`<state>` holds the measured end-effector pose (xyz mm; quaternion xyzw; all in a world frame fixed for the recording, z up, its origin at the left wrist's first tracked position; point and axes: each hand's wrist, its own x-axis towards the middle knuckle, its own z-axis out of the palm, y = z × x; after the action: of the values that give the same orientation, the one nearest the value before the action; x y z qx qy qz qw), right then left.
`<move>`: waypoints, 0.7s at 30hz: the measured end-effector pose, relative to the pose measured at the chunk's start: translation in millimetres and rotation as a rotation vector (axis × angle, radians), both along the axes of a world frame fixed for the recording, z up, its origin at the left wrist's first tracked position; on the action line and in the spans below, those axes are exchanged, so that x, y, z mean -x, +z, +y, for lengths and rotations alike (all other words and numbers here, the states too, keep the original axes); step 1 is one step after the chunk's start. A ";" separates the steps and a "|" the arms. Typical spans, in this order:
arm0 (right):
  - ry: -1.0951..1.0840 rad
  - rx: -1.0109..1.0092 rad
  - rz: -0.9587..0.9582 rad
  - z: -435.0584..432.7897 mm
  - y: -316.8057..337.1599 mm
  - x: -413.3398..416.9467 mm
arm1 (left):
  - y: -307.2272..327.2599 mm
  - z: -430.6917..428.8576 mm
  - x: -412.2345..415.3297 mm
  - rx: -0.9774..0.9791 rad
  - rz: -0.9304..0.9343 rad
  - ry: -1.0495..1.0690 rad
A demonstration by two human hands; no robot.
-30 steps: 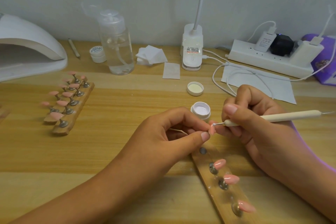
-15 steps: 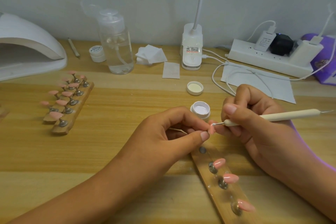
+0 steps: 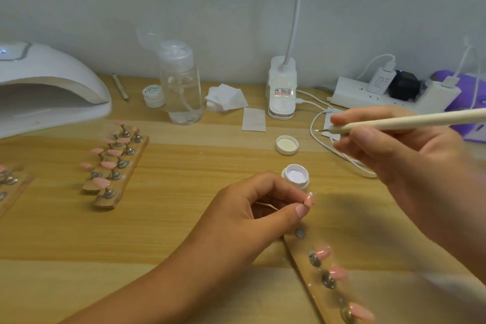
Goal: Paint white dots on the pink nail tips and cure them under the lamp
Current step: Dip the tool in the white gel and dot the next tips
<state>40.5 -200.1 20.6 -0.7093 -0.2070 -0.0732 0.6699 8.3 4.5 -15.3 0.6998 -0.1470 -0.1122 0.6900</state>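
My left hand (image 3: 252,208) pinches a pink nail tip (image 3: 309,200) between thumb and fingers; a white mark shows at its far end. My right hand (image 3: 399,155) grips a cream dotting pen (image 3: 410,122), lifted up and to the right, its metal point facing left, well apart from the tip. An open jar of white paint (image 3: 295,176) stands just behind my left hand. A wooden holder strip (image 3: 315,294) below carries three pink tips (image 3: 323,251). The white curing lamp (image 3: 47,89) sits at the far left.
Another wooden holder (image 3: 118,168) with several pink tips lies at left, a further one at the left edge. The jar's lid (image 3: 287,144), a clear pump bottle (image 3: 181,87), cotton pads (image 3: 226,98), a desk lamp base (image 3: 282,92), a power strip (image 3: 389,95) and white cables (image 3: 331,147) crowd the back.
My right hand has lifted the dotting pen up and to the right, away from the nail tip. My left hand still holds the tip in much the same place.
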 end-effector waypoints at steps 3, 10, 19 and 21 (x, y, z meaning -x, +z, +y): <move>-0.030 0.110 -0.092 5.2 1.4 -5.9 | 0.5 1.1 0.1 -0.008 0.003 -0.005; -0.180 0.194 -0.162 19.5 -33.7 -21.5 | -0.8 0.9 -0.6 0.001 0.030 -0.005; -0.100 0.523 -0.279 19.9 -37.4 -21.6 | 1.1 1.2 -0.3 0.025 0.064 -0.034; -0.098 0.561 -0.276 20.2 -37.9 -22.5 | 1.1 1.0 -0.2 0.029 0.068 -0.035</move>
<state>63.0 -179.9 -17.3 -0.8588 -0.2735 -0.1412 0.4095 8.5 5.5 -14.1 0.6828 -0.1375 -0.1458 0.7026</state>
